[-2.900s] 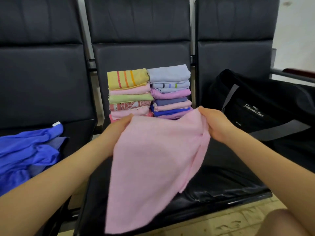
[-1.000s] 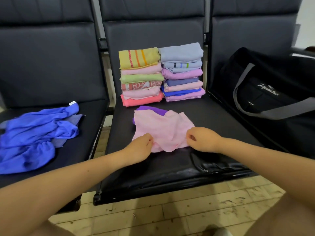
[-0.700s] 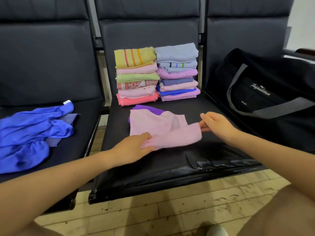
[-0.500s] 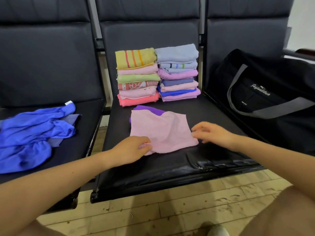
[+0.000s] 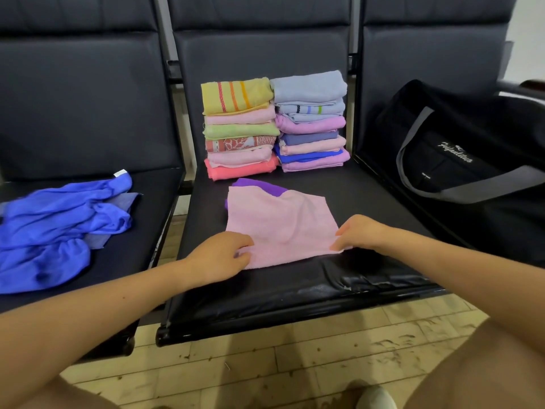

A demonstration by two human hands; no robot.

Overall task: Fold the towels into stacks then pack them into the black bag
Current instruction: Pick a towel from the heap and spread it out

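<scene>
Three black padded seats in a row serve as the working surface, and on the middle seat [image 5: 295, 278] a pink towel [image 5: 280, 225] is laid flat, presumably so that it can be folded against a firm base. Its near edge is held at both corners: the left corner is pinched by the left hand [image 5: 219, 256] and the right corner by the right hand [image 5: 358, 233], the two hands being kept well apart, probably so that the cloth is drawn taut and square before the next fold. A purple towel [image 5: 259, 185] is partly covered by it at the far side. Behind, against the backrest, two stacks of folded towels are set side by side, a left stack [image 5: 240, 128] and a right stack [image 5: 311, 122], touching each other, seemingly kept close for the finished piece to be added. On the right seat the black bag [image 5: 472, 160] is placed within reach for packing, which is not yet begun. On the left seat a crumpled blue cloth [image 5: 62, 228] is left unfolded.
</scene>
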